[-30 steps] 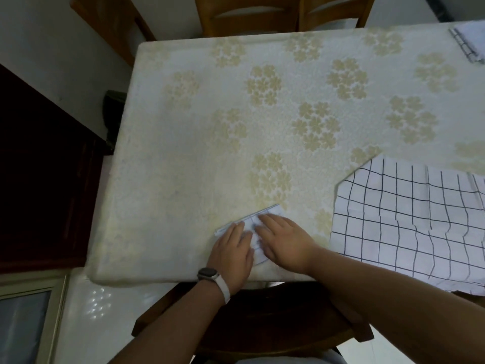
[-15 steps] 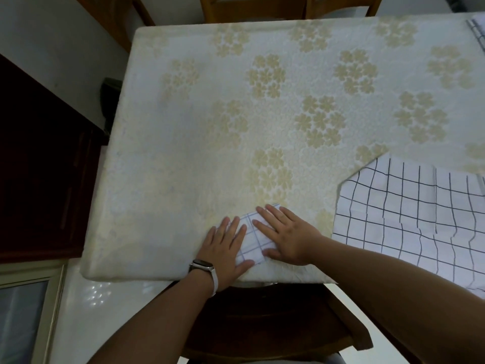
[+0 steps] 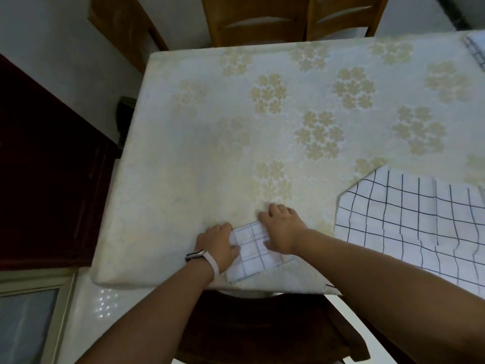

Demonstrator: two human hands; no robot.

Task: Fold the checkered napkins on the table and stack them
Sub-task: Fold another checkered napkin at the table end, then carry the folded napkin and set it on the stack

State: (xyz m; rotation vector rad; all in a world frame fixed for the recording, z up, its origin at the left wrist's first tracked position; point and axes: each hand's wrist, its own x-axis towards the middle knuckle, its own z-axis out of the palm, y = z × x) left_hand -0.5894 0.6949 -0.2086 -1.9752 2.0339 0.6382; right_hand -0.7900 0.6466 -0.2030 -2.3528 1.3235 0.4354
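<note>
Pale flowered cloth is covering the table (image 3: pixel 183 179), and wooden chairs (image 3: pixel 257 24) are standing along its far side.

Folded napkin (image 3: pixel 252 256) is lying at the table's near edge as a small checked rectangle, slightly skewed to that edge.

Left hand (image 3: pixel 216 244) is holding the folded napkin's left side. Its fingers are curling at the far-left corner and its thumb is lying on the top face.

Right hand (image 3: pixel 283 229) is holding the folded napkin's far-right part. Its fingers are curling over the far edge and its thumb is pressing on top. The fingertips of both hands are hidden, possibly tucked under the cloth.

A watch (image 3: pixel 202 256) with a white strap is sitting on the left wrist, just left of the folded napkin.

Open napkin (image 3: pixel 409 227) is lying flat to the right of the folded napkin, apart from it, and is running out of view.

Another checked piece (image 3: pixel 476 48) is showing far beyond and right of the folded napkin, cut by the frame.

A dark cabinet (image 3: pixel 39 166) is standing well left of the folded napkin, off the table.
</note>
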